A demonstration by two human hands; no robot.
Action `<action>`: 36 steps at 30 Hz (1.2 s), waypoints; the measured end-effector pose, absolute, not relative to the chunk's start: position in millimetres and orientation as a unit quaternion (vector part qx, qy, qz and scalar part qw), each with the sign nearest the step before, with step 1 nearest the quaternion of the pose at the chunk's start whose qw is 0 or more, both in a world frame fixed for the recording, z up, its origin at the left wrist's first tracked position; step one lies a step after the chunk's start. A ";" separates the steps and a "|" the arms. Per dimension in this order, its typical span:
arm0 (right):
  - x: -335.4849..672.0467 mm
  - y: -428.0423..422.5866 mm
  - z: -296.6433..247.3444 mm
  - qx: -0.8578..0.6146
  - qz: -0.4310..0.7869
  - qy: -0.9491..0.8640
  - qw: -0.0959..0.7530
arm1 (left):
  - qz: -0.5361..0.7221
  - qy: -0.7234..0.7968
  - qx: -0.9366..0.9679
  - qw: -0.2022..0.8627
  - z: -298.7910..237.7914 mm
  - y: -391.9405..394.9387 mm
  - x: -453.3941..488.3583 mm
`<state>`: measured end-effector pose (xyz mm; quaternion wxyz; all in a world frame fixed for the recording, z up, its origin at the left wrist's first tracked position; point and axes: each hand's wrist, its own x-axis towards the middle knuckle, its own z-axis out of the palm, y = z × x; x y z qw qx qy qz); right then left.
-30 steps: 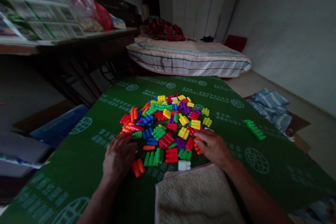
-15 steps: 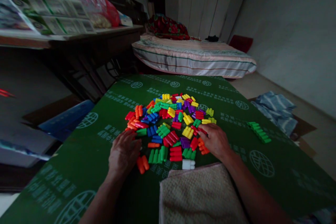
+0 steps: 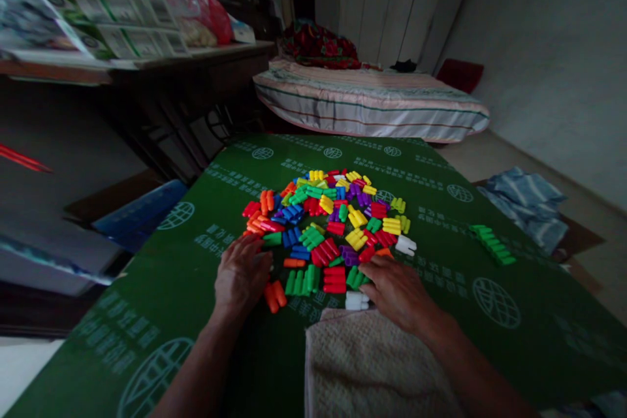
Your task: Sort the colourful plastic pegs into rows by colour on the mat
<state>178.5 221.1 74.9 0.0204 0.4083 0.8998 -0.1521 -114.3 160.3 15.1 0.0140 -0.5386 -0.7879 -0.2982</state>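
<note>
Many plastic building blocks (image 3: 326,251), ribbed and in several colours, lie in a loose heap on a green table (image 3: 196,294). My left hand (image 3: 242,274) rests at the heap's left edge, fingers forward and slightly bent, beside red and orange blocks. A small pale bit shows by its thumb; what lies under the palm is hidden. An orange block (image 3: 275,297) is just right of that hand. My right hand (image 3: 399,290) reaches in from the right, thumb and fingers apart, fingertips at a green block (image 3: 356,278). A white block (image 3: 356,301) lies below them.
A folded beige towel (image 3: 367,366) lies at the near edge. One green block strip (image 3: 492,245) sits apart at the right. Beyond are a striped bed (image 3: 372,95), a side table (image 3: 112,70) with boxes and bags, and blue cloth (image 3: 526,199) at the right.
My right hand has drawn nearer and inward, from the heap's right side to the green block. A white block now shows at the heap's right edge. The left hand stays in place.
</note>
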 end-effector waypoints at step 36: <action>366.7 229.1 32.1 0.714 0.005 0.684 -0.150 | -0.270 -0.713 -0.644 0.058 -10.5 172.5 -156.9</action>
